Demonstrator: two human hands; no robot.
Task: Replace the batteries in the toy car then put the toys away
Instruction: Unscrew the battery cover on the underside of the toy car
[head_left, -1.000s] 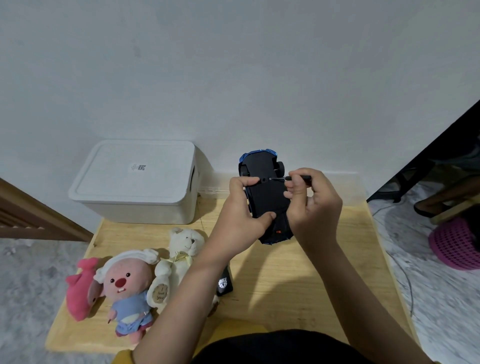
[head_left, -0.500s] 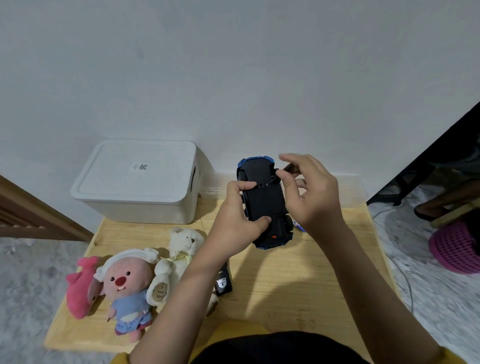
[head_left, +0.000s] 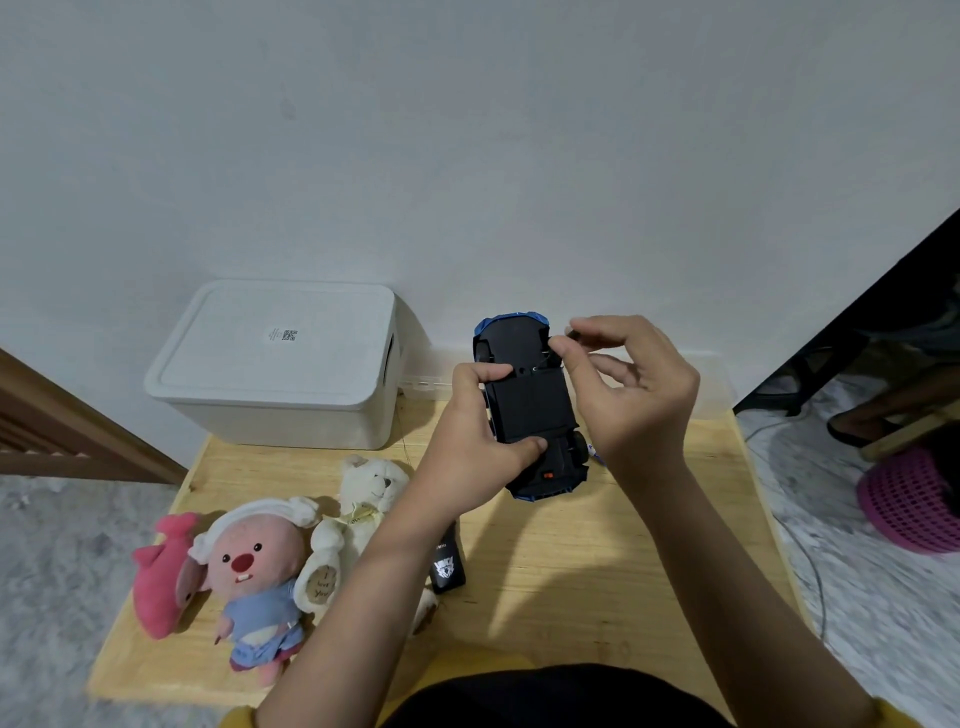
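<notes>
The blue toy car is held above the wooden table, upside down, its black underside facing me. My left hand grips its left side, thumb near the rear and a finger on the upper edge. My right hand pinches a small dark screwdriver with its fingertips. The tip rests on a screw in the upper part of the underside. A black remote control lies on the table, partly hidden by my left forearm.
A white lidded storage box stands at the back left, a clear plastic box at the back right. A pink whale plush, a pink beaver doll and a white teddy bear lie front left. A pink basket sits on the floor right.
My right hand has changed from a closed grip on a level screwdriver to a fingertip pinch higher up, with the tool now slanted. The car has barely shifted in my left hand.
</notes>
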